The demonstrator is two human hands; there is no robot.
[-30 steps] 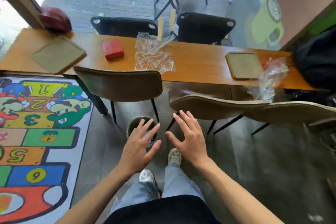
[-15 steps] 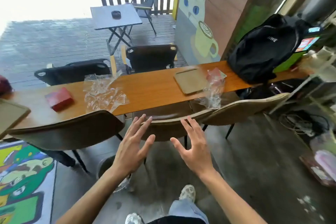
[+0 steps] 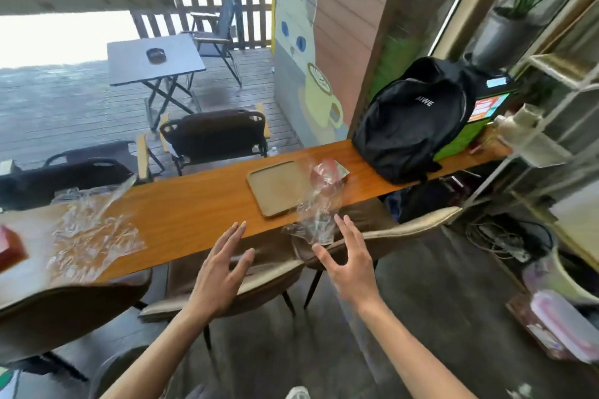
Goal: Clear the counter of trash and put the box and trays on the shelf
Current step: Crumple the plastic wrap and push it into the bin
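1. Both hands empty, fingers spread wide, holding nothing: left hand (image 3: 223, 272) and right hand (image 3: 348, 261) raised side by side over the chair backs at the near edge of the long orange-brown wooden counter (image 3: 194, 207).
2. Just beyond the right hand's fingertips, a crumpled clear plastic wrapper (image 3: 319, 210) hanging over the counter's near edge, seemingly not touched by the fingers, though overlap in the view makes contact hard to judge.
3. Against the wrapper's left side, a flat square tan tray (image 3: 275, 186) lying on the counter, ahead of the gap between the two hands.
4. Behind the wrapper's top, something red and silver (image 3: 327, 168), blurred by the plastic; cannot tell what.
5. Well to the left of the left hand, a second sheet of crinkled clear plastic (image 3: 90, 230) spread flat on the counter.
6. At the far left edge, partly cut off, a small red box (image 3: 9, 248) on the counter, just beside that sheet.
7. Far right end of the counter: a black backpack (image 3: 411, 120) standing upright, well apart from both hands.
8. To the right, a pale metal-framed shelf unit (image 3: 551, 126), beyond the backpack.
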